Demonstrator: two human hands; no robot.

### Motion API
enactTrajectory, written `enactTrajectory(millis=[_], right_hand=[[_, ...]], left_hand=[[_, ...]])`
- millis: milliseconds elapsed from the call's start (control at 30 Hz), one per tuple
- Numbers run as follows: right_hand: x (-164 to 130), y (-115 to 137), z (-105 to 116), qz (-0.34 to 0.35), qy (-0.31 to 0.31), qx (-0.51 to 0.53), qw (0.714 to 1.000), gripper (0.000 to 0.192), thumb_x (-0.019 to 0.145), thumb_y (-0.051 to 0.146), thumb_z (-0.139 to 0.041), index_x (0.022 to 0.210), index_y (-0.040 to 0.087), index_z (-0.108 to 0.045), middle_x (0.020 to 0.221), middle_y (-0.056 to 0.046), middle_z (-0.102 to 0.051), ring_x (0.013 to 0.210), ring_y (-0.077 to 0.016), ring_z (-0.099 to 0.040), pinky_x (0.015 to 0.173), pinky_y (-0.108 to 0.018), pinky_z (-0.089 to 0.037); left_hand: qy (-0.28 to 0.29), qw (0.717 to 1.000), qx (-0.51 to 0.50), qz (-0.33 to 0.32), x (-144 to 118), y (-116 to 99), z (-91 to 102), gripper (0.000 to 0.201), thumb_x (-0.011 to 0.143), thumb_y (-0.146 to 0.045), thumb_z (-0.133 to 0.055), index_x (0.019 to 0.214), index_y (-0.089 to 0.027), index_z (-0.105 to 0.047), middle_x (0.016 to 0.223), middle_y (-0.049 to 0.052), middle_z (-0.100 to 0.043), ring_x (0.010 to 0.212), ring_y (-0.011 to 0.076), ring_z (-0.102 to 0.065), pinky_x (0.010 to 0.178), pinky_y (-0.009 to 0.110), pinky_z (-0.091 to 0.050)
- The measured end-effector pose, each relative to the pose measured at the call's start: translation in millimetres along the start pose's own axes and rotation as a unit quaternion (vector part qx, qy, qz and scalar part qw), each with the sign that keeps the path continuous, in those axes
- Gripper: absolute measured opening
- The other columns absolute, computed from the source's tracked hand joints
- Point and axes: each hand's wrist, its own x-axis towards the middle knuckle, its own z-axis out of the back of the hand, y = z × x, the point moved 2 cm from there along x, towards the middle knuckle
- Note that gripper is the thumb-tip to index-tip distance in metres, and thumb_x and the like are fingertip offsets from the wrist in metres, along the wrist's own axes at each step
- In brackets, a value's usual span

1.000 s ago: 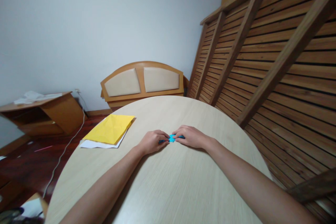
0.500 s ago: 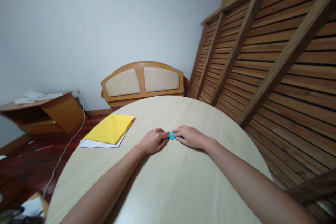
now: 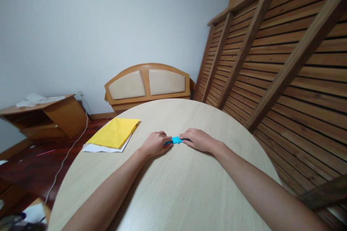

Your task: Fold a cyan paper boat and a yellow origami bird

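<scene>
We see the left hand [image 3: 155, 143] and right hand [image 3: 195, 139] resting on the round worktop [image 3: 176, 187], their fingertips pinched narrow on either end of a small folded blue paper [image 3: 176, 139] that lies flat between them near the worktop's middle. Well apart to the left, a yellow sheet [image 3: 115, 132] lies on top of white paper [image 3: 101, 148] near the worktop's edge.

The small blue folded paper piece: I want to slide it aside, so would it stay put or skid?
The small blue folded paper piece looks thin and light, so it would likely skid on the smooth round wooden table. Its folds probably stiffen it slightly.
</scene>
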Motion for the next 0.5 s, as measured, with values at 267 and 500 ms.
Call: enactTrajectory(millis=[267, 500], right_hand=[[1.5, 2.0, 0.3, -0.011, -0.005, -0.033, 0.999, 0.027, 0.097, 0.024, -0.049, 0.114, 0.023, -0.069, 0.101, -0.008, -0.073, 0.093, -0.0219, -0.064, 0.082, -0.030, -0.043], [3.8, 7.5, 1.9, -0.050, -0.003, -0.055, 0.997, 0.027, 0.095, 0.019, -0.048, 0.113, 0.021, -0.068, 0.100, -0.008, -0.073, 0.094, -0.0211, -0.064, 0.082, -0.030, -0.042]], left_hand=[[-0.016, 0.999, 0.039, 0.005, 0.7, -3.3, -5.1, 0.023, 0.097, -0.037, -0.051, 0.105, -0.023, -0.068, 0.090, 0.005, -0.073, 0.085, 0.0200, -0.066, 0.073, 0.029, -0.049], [-0.021, 0.998, 0.047, 0.025, 2.2, -2.2, -9.3, 0.019, 0.095, -0.024, -0.051, 0.096, -0.023, -0.070, 0.085, 0.003, -0.073, 0.081, 0.0178, -0.066, 0.069, 0.025, -0.048]])
